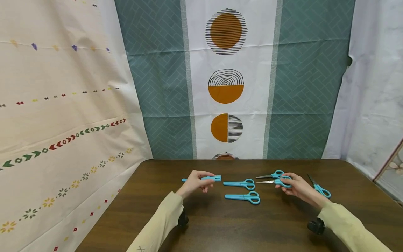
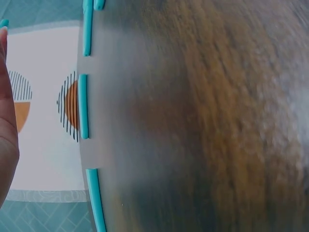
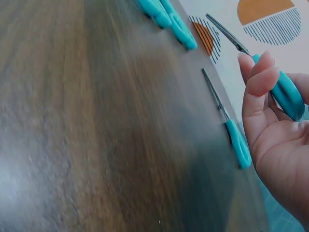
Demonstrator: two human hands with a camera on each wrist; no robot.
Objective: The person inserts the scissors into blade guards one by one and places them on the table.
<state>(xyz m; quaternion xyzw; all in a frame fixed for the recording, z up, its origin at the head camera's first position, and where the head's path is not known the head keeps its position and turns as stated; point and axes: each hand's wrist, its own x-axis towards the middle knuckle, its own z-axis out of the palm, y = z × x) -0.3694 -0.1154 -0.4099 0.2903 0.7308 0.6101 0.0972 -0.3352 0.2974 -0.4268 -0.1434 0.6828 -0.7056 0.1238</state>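
Note:
In the head view my left hand (image 1: 198,181) pinches a light-blue scissors sheath (image 1: 217,178) above the table, its end pointing right. Behind that hand, a blue strip (image 1: 184,180) pokes out at the left, mostly hidden. My right hand (image 1: 296,187) holds scissors (image 1: 278,181) by their blue handles, bare blades pointing left toward the sheath. In the right wrist view, fingers curl about the handle of these scissors (image 3: 287,96). Just behind them lie other unsheathed scissors (image 1: 277,173). Between the hands are two sheathed scissors (image 1: 241,183) (image 1: 243,197), handles to the right.
Another pair of bare-bladed scissors (image 1: 321,190) lies right of my right hand. Everything rests on a dark brown wooden table (image 1: 245,227). A patterned curtain (image 1: 167,105) hangs behind the table's far edge, with a pale cloth (image 1: 78,147) along the left.

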